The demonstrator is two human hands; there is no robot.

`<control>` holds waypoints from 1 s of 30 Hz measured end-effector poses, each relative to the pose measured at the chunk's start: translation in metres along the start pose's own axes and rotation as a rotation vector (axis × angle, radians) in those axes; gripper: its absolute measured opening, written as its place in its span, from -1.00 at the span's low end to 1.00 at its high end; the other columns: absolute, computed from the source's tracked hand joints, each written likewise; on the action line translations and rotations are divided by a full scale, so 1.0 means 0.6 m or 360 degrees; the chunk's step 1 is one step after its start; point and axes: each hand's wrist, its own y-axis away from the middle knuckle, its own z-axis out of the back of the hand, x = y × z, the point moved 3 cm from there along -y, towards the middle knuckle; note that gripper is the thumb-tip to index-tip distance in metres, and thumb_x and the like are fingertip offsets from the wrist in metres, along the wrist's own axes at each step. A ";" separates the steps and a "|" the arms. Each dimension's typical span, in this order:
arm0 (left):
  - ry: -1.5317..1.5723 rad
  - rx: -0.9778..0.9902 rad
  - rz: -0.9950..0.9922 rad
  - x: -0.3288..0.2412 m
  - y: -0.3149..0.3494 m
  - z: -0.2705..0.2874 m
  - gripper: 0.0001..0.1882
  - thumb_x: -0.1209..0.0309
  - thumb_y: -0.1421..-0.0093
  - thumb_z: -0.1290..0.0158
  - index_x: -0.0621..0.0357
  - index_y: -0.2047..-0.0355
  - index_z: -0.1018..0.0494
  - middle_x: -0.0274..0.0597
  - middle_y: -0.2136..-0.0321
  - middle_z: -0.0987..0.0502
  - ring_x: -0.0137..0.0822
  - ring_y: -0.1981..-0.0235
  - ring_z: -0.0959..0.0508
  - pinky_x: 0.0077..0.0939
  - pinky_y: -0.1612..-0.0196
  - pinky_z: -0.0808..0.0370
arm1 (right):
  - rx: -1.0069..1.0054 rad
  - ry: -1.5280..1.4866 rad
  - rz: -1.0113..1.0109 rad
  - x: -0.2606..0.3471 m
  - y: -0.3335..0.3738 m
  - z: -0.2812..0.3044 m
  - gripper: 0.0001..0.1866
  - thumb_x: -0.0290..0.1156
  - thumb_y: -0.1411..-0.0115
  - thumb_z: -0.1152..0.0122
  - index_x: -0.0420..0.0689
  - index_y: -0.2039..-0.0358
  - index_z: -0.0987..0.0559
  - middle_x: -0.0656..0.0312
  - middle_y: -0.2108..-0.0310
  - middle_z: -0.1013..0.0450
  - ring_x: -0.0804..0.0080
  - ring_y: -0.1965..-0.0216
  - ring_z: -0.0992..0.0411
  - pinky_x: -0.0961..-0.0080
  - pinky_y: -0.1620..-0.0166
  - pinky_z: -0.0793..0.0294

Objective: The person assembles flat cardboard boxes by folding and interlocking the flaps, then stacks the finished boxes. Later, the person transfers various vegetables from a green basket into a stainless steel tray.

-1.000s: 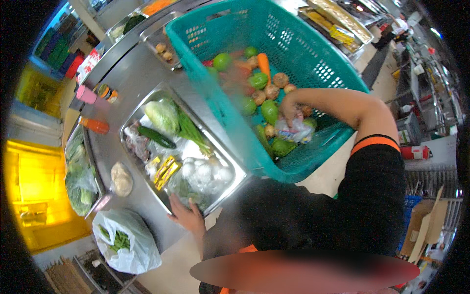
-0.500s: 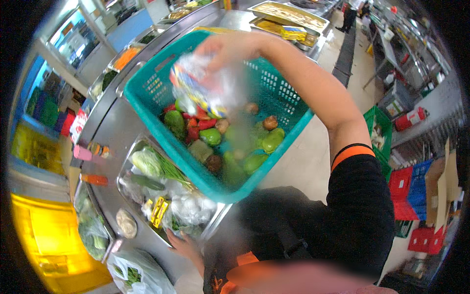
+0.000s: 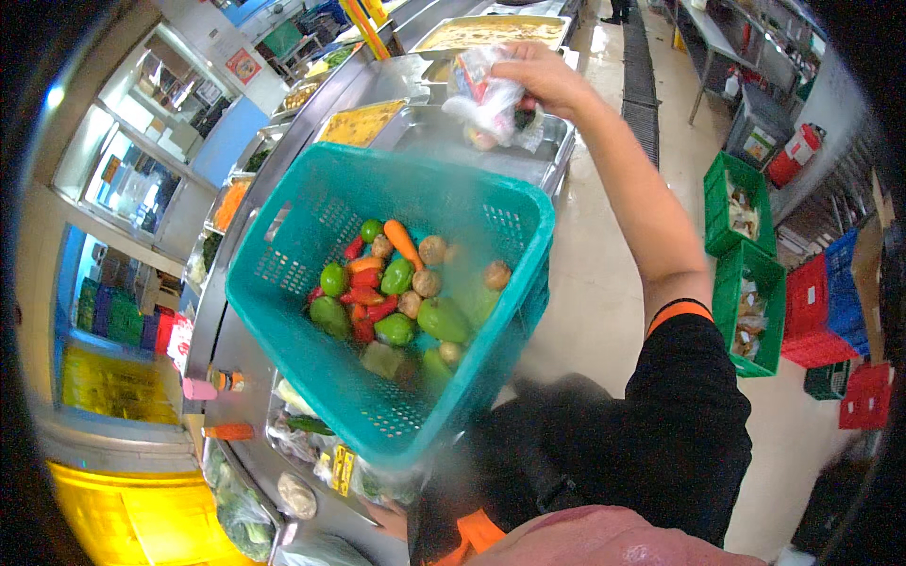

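My right hand is closed on a clear plastic bag with red and blue print and something dark inside. It hangs over a steel tray beyond the teal perforated basket. Inside the basket lie green peppers, red peppers, a carrot, several round brown vegetables and green pear-shaped vegetables. My left hand is low beside a tray of bagged vegetables, below the basket's near corner; its fingers are mostly hidden. Yellow packets lie in that tray.
A pan of yellowish food and a larger pan of pale food stand farther along the steel counter. Bagged greens sit at the left. Green crates and red crates stand on the floor at the right.
My right hand has carried the plastic bag up out of the basket and away to the far steel tray. The view has shifted, and a carrot now shows in the basket.
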 end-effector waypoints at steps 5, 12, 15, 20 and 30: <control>-0.0003 -0.0103 -0.0039 0.039 -0.004 -0.033 -0.26 -0.18 -0.30 0.43 0.00 -0.33 -0.01 -0.18 -0.27 -0.19 -0.17 -0.27 -0.21 0.12 -0.24 0.12 | -0.0391 0.0001 0.0086 -0.125 -0.055 -0.004 -0.71 -0.36 -0.11 -0.17 -0.20 0.16 -0.52 0.33 0.51 -0.48 0.68 0.68 -0.30 0.74 0.72 -0.20; 0.0106 -0.0014 0.0065 0.015 0.007 -0.007 -0.28 -0.15 -0.29 0.35 0.04 -0.30 -0.07 -0.11 -0.25 -0.22 -0.11 -0.25 -0.23 0.13 -0.23 0.08 | -0.0401 0.0829 -0.0151 -0.291 -0.041 -0.010 -0.67 -0.26 -0.08 -0.18 -0.20 0.20 -0.57 0.09 0.36 -0.54 0.28 0.39 -0.52 0.33 0.41 -0.46; 0.0106 -0.0003 0.0005 -0.012 0.010 0.017 -0.30 -0.11 -0.30 0.31 0.08 -0.29 -0.09 -0.06 -0.22 -0.25 -0.08 -0.24 -0.23 0.13 -0.24 0.08 | 0.0081 0.2294 -0.0100 -0.368 0.035 -0.030 -0.69 -0.20 -0.02 -0.15 -0.12 0.30 -0.63 -0.03 0.30 -0.55 0.10 0.26 -0.54 0.05 0.10 -0.40; 0.0181 0.0100 0.0093 -0.033 0.024 0.038 -0.31 -0.03 -0.28 0.23 0.15 -0.29 -0.07 0.01 -0.23 -0.22 -0.05 -0.27 -0.18 0.17 -0.26 0.15 | -0.0040 0.2130 0.0143 -0.471 0.064 -0.029 -0.69 -0.18 -0.07 -0.05 -0.08 0.31 -0.62 0.05 0.26 -0.52 0.15 0.16 -0.49 0.08 0.03 -0.32; 0.0230 0.0158 0.0155 -0.070 0.019 0.065 -0.39 0.17 -0.26 0.12 0.09 -0.27 -0.08 -0.02 -0.25 -0.18 -0.07 -0.28 -0.15 0.17 -0.29 0.23 | -0.0310 0.0175 0.0222 -0.161 0.075 -0.010 -0.70 -0.35 -0.21 -0.08 -0.29 0.14 -0.51 0.06 0.15 -0.50 0.34 0.11 -0.45 0.40 0.01 -0.38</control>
